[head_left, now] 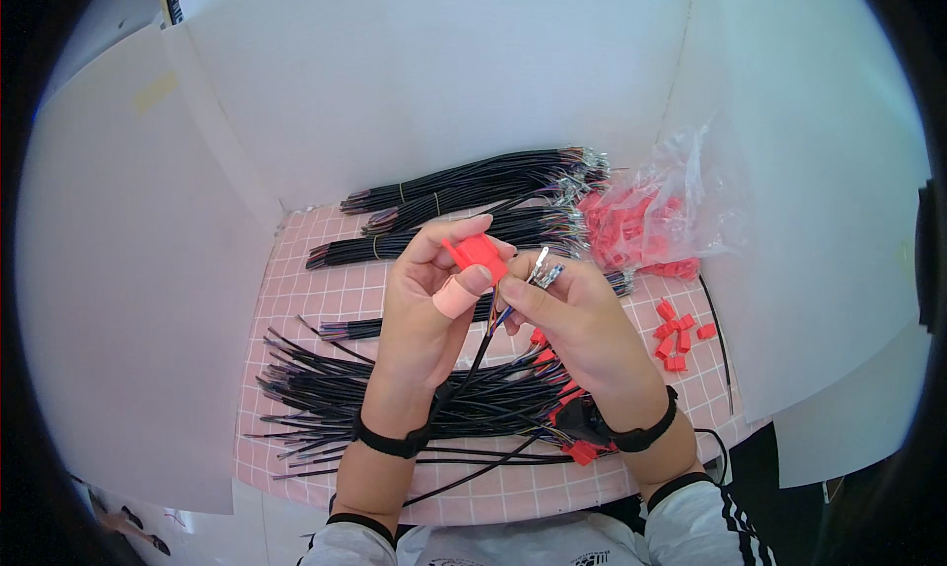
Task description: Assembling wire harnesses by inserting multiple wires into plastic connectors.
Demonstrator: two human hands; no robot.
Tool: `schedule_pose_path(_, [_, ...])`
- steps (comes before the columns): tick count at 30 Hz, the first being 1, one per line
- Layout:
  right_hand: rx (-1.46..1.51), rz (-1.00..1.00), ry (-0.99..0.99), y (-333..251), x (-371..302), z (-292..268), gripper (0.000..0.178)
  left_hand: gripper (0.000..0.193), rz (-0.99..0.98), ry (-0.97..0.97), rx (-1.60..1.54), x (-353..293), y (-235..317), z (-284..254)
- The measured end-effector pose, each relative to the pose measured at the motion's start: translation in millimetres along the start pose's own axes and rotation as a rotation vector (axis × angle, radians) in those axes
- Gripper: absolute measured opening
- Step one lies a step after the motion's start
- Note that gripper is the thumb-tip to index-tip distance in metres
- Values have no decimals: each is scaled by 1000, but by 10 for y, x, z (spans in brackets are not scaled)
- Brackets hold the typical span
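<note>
My left hand (pixel 422 304) pinches a red plastic connector housing (pixel 479 254) between thumb and fingers, and a pale wrap covers part of its thumb. Close beside it, my right hand (pixel 584 319) grips the thin coloured wires (pixel 502 316) of a black cable (pixel 478 357). Bare metal terminals (pixel 548 273) stick out between the right fingers. Some wires run up to the housing's lower edge; my fingers hide how many sit inside it. Below both hands lies a wide spread of black cables (pixel 414 398), several with red housings (pixel 582 452) at their right ends.
Tied bundles of black cables (pixel 473 179) lie toward the back of the pink gridded table (pixel 296 300). A clear plastic bag (pixel 656 216) of red housings stands at back right. Several loose red housings (pixel 676 341) lie at right. White panels (pixel 444 73) enclose the back and sides.
</note>
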State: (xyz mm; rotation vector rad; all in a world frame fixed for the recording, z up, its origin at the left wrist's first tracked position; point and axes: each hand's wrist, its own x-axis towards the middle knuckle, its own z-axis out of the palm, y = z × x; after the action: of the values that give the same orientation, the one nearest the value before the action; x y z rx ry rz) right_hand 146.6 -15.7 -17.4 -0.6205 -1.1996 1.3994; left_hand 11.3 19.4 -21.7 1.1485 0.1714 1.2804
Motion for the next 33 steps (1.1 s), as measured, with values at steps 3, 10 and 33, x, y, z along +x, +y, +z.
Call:
schedule_pose_path(3, [-25, -13, 38, -22, -2, 32, 12, 33, -9, 30, -52, -10, 14, 11])
schedule_pose_path(10, [23, -13, -32, -10, -8, -5, 13, 33, -13, 59, -30, -6, 20, 16])
schedule_pose_path(33, [409, -34, -7, 78, 36, 22, 16, 31, -35, 294, 6, 15, 119, 11])
